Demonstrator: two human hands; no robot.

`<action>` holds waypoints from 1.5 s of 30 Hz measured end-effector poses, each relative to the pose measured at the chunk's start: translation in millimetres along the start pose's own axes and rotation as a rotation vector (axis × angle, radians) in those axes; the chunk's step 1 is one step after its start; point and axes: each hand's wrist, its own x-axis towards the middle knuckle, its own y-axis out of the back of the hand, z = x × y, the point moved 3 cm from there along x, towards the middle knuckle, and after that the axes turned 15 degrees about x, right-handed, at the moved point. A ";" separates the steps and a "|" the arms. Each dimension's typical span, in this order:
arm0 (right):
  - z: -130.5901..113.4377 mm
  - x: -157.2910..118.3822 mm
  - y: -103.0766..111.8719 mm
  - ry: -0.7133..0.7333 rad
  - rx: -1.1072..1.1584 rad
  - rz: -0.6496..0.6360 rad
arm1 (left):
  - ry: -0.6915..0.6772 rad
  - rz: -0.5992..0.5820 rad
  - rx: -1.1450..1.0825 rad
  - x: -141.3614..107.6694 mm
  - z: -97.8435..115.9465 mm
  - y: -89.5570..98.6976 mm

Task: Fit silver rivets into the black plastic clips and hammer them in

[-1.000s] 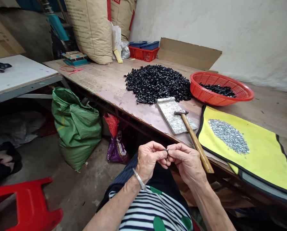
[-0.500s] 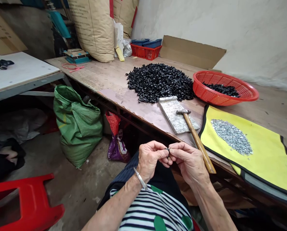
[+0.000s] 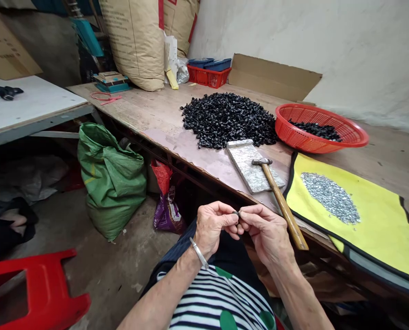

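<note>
Above my lap, my left hand [image 3: 213, 227] pinches a small black part [image 3: 237, 213] between thumb and forefinger. My right hand [image 3: 269, 231] is closed too, its thumb and fingertips pressed against the same part from the other side; most of it is hidden by the fingers. Just beyond my hands a hammer [image 3: 276, 188] lies with its head on a scuffed metal plate [image 3: 243, 160] and its wooden handle reaching past the table edge. On the yellow cloth [image 3: 379, 215] to the right is a pile of small shiny metal pieces [image 3: 331, 197].
A heap of black parts [image 3: 228, 119] covers the table's middle, beside a red basket [image 3: 355, 133] holding more. Paper sacks [image 3: 135, 41] and a red crate [image 3: 211, 78] stand behind. Left below are a green sack [image 3: 111, 178] and a red stool [image 3: 46, 288].
Both hands stay together on the small black part, with only a slight shift of the fingers to the left. The view has tilted a little; objects on the table have not moved.
</note>
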 end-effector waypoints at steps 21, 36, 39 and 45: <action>-80.5 7.4 21.9 0.681 -1.154 0.191 | -0.033 0.084 -0.009 9.4 4.2 8.5; -79.2 54.5 47.1 -0.076 -0.833 0.056 | -0.082 0.065 0.154 85.5 37.9 -27.5; -76.9 51.1 45.3 -0.185 -0.609 0.002 | -0.060 0.071 0.198 95.5 37.4 -32.7; -71.0 40.3 45.7 -0.158 -0.413 0.047 | 0.004 0.128 0.293 107.0 34.6 -37.9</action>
